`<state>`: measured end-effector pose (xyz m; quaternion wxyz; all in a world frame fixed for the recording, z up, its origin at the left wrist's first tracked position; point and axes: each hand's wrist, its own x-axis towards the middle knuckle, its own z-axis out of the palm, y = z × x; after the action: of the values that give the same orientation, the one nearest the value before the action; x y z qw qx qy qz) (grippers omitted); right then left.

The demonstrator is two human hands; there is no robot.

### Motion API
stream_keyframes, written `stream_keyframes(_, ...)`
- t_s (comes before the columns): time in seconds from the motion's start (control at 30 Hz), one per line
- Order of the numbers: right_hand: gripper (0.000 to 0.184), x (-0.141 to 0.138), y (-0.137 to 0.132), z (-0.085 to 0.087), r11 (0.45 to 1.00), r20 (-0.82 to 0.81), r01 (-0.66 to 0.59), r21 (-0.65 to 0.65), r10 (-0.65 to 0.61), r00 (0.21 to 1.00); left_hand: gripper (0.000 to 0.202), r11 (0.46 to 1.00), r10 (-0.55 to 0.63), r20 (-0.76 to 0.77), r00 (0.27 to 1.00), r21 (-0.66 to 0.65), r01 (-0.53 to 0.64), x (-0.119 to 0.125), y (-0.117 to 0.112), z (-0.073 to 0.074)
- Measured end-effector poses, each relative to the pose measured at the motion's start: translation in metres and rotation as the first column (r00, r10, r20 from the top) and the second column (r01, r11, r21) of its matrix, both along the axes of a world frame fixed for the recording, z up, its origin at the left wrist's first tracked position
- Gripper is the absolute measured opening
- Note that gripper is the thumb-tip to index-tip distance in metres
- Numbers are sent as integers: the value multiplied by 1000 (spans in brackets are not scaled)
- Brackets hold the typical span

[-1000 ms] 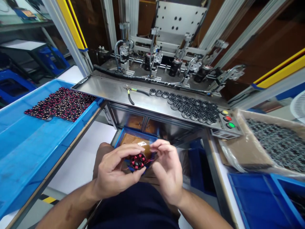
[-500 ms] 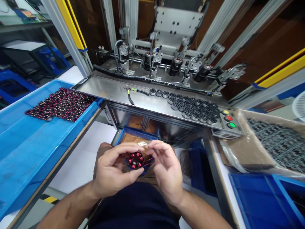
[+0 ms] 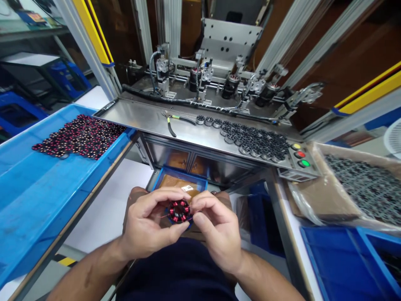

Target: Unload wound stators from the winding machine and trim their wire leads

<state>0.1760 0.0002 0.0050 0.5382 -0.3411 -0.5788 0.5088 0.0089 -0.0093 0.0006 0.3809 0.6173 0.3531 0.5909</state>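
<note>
A small ring-shaped motor stator (image 3: 181, 218), black with red wire windings, is held over my lap. My left hand (image 3: 146, 223) grips it by the rim, with fingers behind and the thumb along the near edge. At its right edge my right hand (image 3: 219, 225) is closed, thumb and forefinger pinched on what looks like the stator's thin red wire. The fingertips hide most of that wire. Another short wire end sticks out on the stator's left side.
Many wound stators (image 3: 84, 136) fill the far end of a blue tray (image 3: 28, 200). Cutting pliers (image 3: 171, 125) and rows of black rings (image 3: 253, 140) lie on the metal ledge. Behind stands a machine with fixtures (image 3: 231, 88). Right are push buttons (image 3: 300, 154) and a parts-filled carton (image 3: 332, 209).
My right hand has moved in against the stator, its thumb and forefinger closing at the edge where loose red wires showed. The machine's rear plate has shifted slightly down and left.
</note>
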Motion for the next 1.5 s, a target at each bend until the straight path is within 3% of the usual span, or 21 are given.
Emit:
stream_keyframes(0.2,11,5,0,4,990,49,52,130,-59,997,54,999,7,-17,1000,38,-6,2,-1,0)
stream_keyframes(0.3,4,9,2,4,977,71,11,211,-26,997,49,999,-28,56,998,-26,29,4,1,4)
stream_keyframes(0.43,22,14,11,6,931,172,-45,363,-20,985,45,983,-105,178,978,-129,129,4,3,10)
stream_keyframes(0.57,25,14,17,10,870,208,-92,484,-13,978,46,970,-154,208,966,-155,188,4,2,13)
stream_keyframes(0.7,25,10,9,10,894,165,7,447,-90,982,47,981,-119,162,979,-136,142,4,0,11)
stream_keyframes(0.87,19,1,-6,5,939,56,108,326,-133,990,55,997,70,-9,997,43,-70,6,-1,1)
stream_keyframes(0.97,16,-3,-8,4,934,25,111,339,-126,992,57,992,92,-36,995,87,-88,7,0,-1)
stream_keyframes(1.07,17,1,-5,3,928,33,62,366,-80,996,54,999,29,27,999,32,-30,7,0,4)
stream_keyframes(1.17,23,12,3,4,922,79,6,388,-39,996,48,988,-93,158,983,-110,111,6,1,11)
stream_keyframes(1.27,39,22,14,7,893,168,-83,442,8,986,41,933,-188,292,938,-244,263,4,2,15)
stream_keyframes(1.37,49,25,27,16,823,250,-214,527,90,964,38,877,-230,377,897,-319,359,2,2,15)
stream_keyframes(1.5,36,19,36,28,761,273,-284,584,146,951,38,813,-261,450,854,-375,446,2,2,13)
